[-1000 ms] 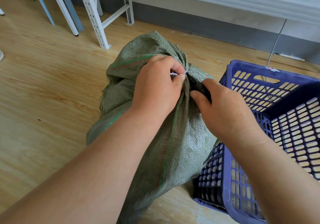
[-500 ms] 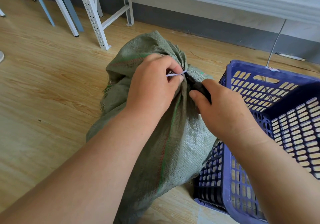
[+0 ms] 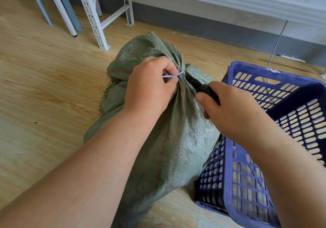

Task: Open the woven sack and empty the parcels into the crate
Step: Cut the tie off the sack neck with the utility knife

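**Tied sack gripped at the neck beside the crate**

The left hand (image 3: pixel 150 86) pinches the tail of a thin white plastic tie (image 3: pixel 173 75) cinched round the gathered neck of the grey-green woven sack (image 3: pixel 178 139). The right hand (image 3: pixel 234 111) is curled round a black tool handle (image 3: pixel 202 88), its tip at the tie. The sack's neck is bunched closed, contents hidden; it stands on the floor with its long axis running away from the viewer, neck at the far end. Touching its right side is a blue perforated plastic crate (image 3: pixel 264 157); the visible interior shows only slotted walls. Below lies a light wood-grain floor (image 3: pixel 44 86), with white metal legs (image 3: pixel 91 15) and a grey skirting behind.
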### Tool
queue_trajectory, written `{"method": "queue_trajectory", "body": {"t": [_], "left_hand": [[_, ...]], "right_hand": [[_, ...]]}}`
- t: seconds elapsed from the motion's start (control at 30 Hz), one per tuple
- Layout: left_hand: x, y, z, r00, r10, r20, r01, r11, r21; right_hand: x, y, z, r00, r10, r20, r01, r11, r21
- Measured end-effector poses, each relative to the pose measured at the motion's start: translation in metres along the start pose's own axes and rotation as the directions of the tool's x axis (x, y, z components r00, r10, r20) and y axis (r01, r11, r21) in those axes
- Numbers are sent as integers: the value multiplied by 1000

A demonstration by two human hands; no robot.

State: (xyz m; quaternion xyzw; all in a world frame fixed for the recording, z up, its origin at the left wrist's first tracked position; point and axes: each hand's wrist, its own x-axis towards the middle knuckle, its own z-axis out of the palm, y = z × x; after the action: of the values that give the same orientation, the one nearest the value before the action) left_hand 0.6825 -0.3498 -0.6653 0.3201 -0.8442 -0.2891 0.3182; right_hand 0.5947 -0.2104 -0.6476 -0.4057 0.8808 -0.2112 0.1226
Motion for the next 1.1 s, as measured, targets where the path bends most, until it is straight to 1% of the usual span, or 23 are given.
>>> {"method": "queue_trajectory", "body": {"t": [0.07, 0.2, 0.33, 0.7, 0.9, 1.1], "left_hand": [[0, 1, 1, 1000, -1, 2, 1, 1000, -18], [0, 3, 0, 1000, -27, 11, 27, 1000, 3], [1, 4, -1, 999, -49, 9, 49, 999, -4], [-1, 7, -1, 997, -81, 13, 81, 996, -29], [-2, 8, -4, 998, -57, 36, 57, 998, 5], [-6, 8, 1, 999, -16, 51, 15, 1000, 12]], "right_hand": [[2, -4, 3, 999, -17, -38, 19, 998, 52], [3, -6, 13, 1000, 19, -14, -18, 995, 101], [3, -6, 18, 999, 44, 8, -44, 992, 121], [3, -4, 19, 998, 52, 36, -56, 990, 131], [1, -6, 20, 998, 53, -16, -51, 992, 113], [0, -4, 23, 995, 47, -83, -43, 998, 50]]}}
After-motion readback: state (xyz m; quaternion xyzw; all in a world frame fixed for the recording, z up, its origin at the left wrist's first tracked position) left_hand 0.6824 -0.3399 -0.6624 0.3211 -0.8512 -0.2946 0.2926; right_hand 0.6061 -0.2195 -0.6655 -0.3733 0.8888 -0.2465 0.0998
